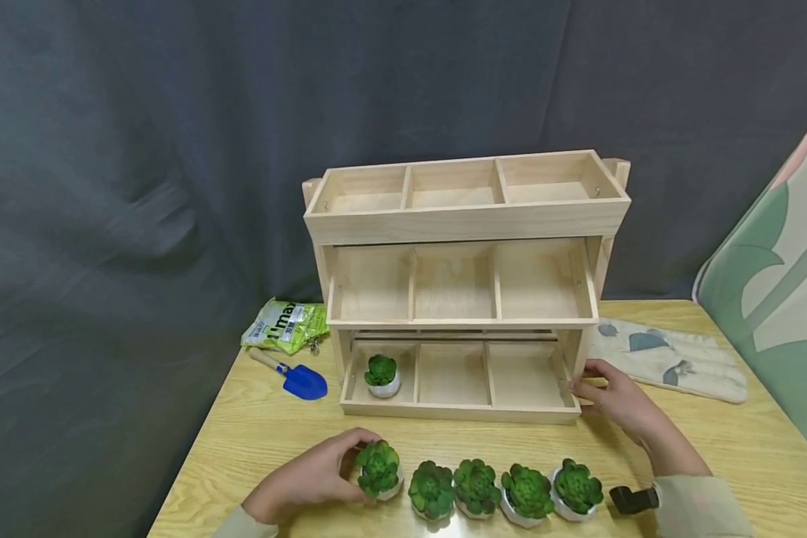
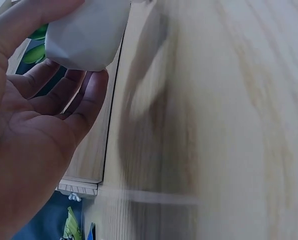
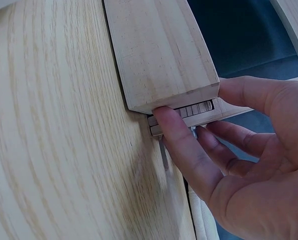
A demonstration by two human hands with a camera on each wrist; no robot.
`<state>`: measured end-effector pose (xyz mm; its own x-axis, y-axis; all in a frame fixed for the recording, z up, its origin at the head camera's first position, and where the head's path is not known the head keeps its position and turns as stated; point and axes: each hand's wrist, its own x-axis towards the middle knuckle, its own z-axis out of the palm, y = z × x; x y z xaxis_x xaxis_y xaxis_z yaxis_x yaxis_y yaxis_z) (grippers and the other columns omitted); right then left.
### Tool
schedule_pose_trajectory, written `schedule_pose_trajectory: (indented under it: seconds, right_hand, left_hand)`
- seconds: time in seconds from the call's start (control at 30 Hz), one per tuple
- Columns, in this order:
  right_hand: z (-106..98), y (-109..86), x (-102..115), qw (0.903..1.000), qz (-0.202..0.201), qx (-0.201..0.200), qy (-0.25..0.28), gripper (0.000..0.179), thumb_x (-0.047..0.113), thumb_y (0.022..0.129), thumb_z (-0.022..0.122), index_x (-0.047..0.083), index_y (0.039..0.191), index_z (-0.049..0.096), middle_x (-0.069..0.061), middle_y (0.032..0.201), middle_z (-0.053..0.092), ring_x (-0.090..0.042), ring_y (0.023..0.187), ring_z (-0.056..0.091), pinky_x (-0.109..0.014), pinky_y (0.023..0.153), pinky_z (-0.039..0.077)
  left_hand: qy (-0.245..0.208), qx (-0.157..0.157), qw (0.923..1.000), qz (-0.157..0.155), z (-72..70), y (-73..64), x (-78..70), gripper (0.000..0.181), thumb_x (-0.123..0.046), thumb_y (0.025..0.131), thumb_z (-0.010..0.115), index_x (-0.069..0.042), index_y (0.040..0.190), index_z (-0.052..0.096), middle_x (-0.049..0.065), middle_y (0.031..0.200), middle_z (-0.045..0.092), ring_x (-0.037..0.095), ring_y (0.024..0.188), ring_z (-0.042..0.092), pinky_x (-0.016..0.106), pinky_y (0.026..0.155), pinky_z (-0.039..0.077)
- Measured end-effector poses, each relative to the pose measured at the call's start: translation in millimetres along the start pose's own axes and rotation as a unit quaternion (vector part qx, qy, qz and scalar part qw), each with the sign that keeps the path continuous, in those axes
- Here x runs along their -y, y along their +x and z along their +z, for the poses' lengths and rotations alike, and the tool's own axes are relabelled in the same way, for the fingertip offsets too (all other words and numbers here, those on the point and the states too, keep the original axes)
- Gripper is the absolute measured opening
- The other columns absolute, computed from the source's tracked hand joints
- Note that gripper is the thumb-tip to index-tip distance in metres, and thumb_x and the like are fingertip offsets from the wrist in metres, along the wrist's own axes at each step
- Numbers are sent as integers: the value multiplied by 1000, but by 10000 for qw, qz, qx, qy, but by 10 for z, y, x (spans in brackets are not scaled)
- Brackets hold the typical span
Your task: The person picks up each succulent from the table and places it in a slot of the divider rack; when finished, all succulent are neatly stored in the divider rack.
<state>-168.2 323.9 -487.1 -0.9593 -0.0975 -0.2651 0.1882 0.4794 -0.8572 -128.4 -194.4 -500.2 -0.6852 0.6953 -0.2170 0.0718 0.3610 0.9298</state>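
My left hand [image 1: 319,471] grips a small potted succulent [image 1: 379,469] at the left end of a row of succulents. In the left wrist view its white faceted pot [image 2: 89,37] sits between thumb and fingers, with most of the leaves hidden. My right hand [image 1: 615,400] holds the right end of the three-tier wooden shelf [image 1: 460,415] at its bottom tray. From the right wrist view, the thumb [image 3: 181,150] lies against the tray's end and the other fingers reach round behind. Another succulent [image 1: 381,373] stands in the bottom tray's left compartment.
Several potted succulents [image 1: 476,487] line the table's front. Left of the shelf lie a blue toy shovel [image 1: 305,382] and a green bag [image 1: 285,325]. A fabric glove [image 1: 672,359] lies at the right. A dark curtain [image 1: 403,82] hangs behind.
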Motion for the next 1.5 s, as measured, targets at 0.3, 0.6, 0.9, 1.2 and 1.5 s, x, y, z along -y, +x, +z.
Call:
schedule_pose_trajectory:
  seconds: [0.3,0.6,0.9,1.2,1.5]
  right_hand:
    - [-1,9,-10,10000,-34,-22,47,66,23,114,53,-14,159,24,-40,152,36,-57,135,55,-49,94,66]
    - [-4,1,-38,9999,-80,-51,115,63,22,114,52,-14,158,27,-41,152,36,-57,135,54,-46,93,67]
    - [5,-22,-33,9997,-144,-51,190,65,23,113,55,-13,159,27,-39,151,38,-57,135,54,-45,93,67]
    - [4,12,-40,9996,-164,-15,239,64,22,113,54,-12,159,27,-39,151,37,-58,136,53,-46,94,67]
    - [-4,2,-32,9998,-102,-25,195,64,24,113,55,-12,158,29,-39,151,38,-57,136,53,-45,94,67]
  left_hand:
    - [53,-166,9998,83,-46,44,-35,68,-17,87,88,-18,148,57,9,144,61,13,128,60,20,111,46]
    - [512,-323,9979,224,-220,212,-221,72,-22,92,86,-17,154,50,7,151,57,18,135,57,25,114,48]
    - [499,-477,9974,213,-273,550,-437,77,-24,92,87,-16,157,47,9,150,57,29,137,59,45,113,54]
    - [745,-839,9932,318,-196,948,-606,75,-24,90,88,-14,153,50,8,142,63,27,130,64,54,114,54]
    - [1279,-1202,9844,78,-107,1364,-773,76,-30,86,91,-14,151,56,4,130,70,16,110,67,40,96,60]
